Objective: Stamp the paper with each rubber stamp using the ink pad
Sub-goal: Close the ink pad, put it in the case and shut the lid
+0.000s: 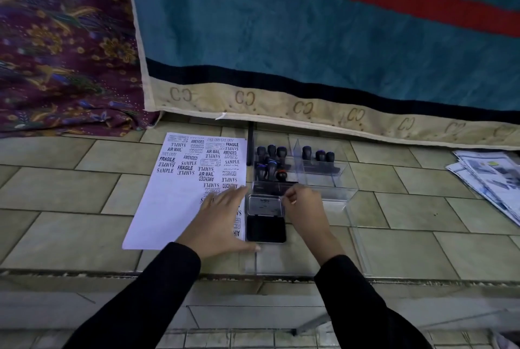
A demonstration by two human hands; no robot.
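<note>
- The paper is laid flat on the tiled floor, at 9 o'clock from the ink pad. Its far half is covered with black stamped words.
- The ink pad is seen open, with its lid folded back towards 12 o'clock.
- The left hand is spread wide and pressed flat on the paper's near right part, the thumb reaching the pad's near left corner.
- The right hand is held with curled fingers at the lid's 2 o'clock corner. Whether anything is pinched cannot be told.
- The rubber stamps are stood upright in a clear tray at 12 o'clock from the pad, with three more stamps at 1 o'clock.
- Printed sheets are seen well apart at 2 o'clock.
</note>
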